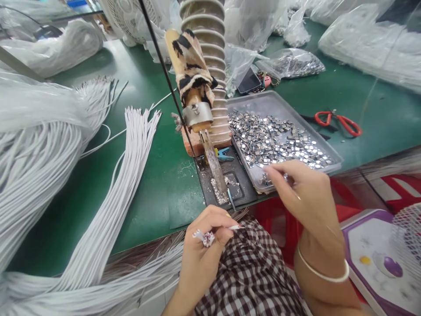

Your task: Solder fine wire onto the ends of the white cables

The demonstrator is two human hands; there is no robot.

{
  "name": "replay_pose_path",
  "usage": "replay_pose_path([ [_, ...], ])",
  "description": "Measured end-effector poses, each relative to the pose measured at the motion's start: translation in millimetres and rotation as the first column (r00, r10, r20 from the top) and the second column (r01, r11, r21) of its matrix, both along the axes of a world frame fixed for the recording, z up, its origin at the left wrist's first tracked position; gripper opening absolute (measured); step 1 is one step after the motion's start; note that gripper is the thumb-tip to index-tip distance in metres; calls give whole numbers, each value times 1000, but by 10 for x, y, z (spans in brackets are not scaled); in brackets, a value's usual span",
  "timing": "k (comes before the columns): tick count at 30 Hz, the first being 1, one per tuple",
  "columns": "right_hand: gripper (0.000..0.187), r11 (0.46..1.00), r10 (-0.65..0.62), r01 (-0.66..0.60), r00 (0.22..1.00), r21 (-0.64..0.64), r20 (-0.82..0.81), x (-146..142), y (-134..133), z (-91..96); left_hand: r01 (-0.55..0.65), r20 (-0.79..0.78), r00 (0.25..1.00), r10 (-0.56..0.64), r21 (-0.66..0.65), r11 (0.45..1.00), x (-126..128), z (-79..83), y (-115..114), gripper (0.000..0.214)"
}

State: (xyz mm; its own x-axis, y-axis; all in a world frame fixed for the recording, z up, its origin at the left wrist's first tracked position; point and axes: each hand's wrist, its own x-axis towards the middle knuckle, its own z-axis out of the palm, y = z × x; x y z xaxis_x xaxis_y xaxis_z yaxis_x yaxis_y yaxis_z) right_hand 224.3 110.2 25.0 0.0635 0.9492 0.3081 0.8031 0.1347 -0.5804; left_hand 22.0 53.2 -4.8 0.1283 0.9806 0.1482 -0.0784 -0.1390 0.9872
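My left hand (205, 245) is closed around a bundle of white cables, whose cut ends (208, 238) show inside the curled fingers. One single cable end (234, 227) sticks out between its thumb and forefinger, pointing right. Over the near edge of a grey tray (245, 169), my right hand (304, 193) has its thumb and forefinger brought together. What lies between those fingertips is too small to make out. Small shiny metal pieces (272, 136) fill much of the tray. Just beyond my left hand, a soldering iron (213, 162) slants downward, its tip above a black base (241, 193).
Long white cables (108, 197) lie across the green table (158, 175) at left. A ribbed duct hose (210, 52) rises behind the iron. Red-handled pliers (337, 120) rest right of the tray. Plastic bags (292, 63) stand at the back; a fan (378, 263) is lower right.
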Motion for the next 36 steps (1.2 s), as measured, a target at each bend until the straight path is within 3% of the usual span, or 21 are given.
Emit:
replay_pose_path([
  [1, 19, 998, -60, 63, 979, -11, 195, 23, 100, -23, -3, 1, 1000, 3, -11, 1000, 2, 3, -1, 14],
  [3, 16, 996, -70, 82, 953, -27, 293, 42, 266, -62, -13, -9, 1000, 13, -33, 999, 11, 18, 0, 16],
  [6, 12, 998, -19, 35, 953, -47, 302, 31, 365, -90, -66, -39, 997, 63, -83, 994, 23, 49, 14, 18],
  [10, 12, 1000, 7, 1, 962, -26, 274, 26, 261, -69, -115, -27, 993, 112, -152, 982, 9, 64, 30, 15],
  [12, 9, 1000, -2, -1, 980, 15, 197, 10, 149, -38, -109, -4, 994, 109, -153, 982, -7, 68, 34, 15],
  [15, 7, 992, 103, -96, 990, 76, -92, -79, -56, 27, -105, -7, 994, 105, -140, 985, -19, 95, 42, 15],
  [18, 14, 971, 237, -228, 912, 68, -334, -216, -221, 85, -80, -31, 997, 76, -126, 989, -16, 150, 54, 15],
  [21, 18, 965, 247, -258, 856, 40, -453, -317, -284, 98, -44, -43, 998, 39, -127, 991, -14, 206, 58, 16],
  [26, 15, 954, 229, -299, 794, -33, -563, -366, -281, 51, -91, -109, 991, 77, -125, 988, -27, 244, 53, 17],
  [29, 15, 961, 193, -269, 810, -59, -555, -386, -293, 36, -122, -162, 981, 104, -107, 987, -20, 251, 61, 18],
  [36, 19, 948, 261, -316, 845, -42, -468, -401, -327, 15, -119, -197, 975, 104, -65, 991, 10, 254, 92, 20],
])
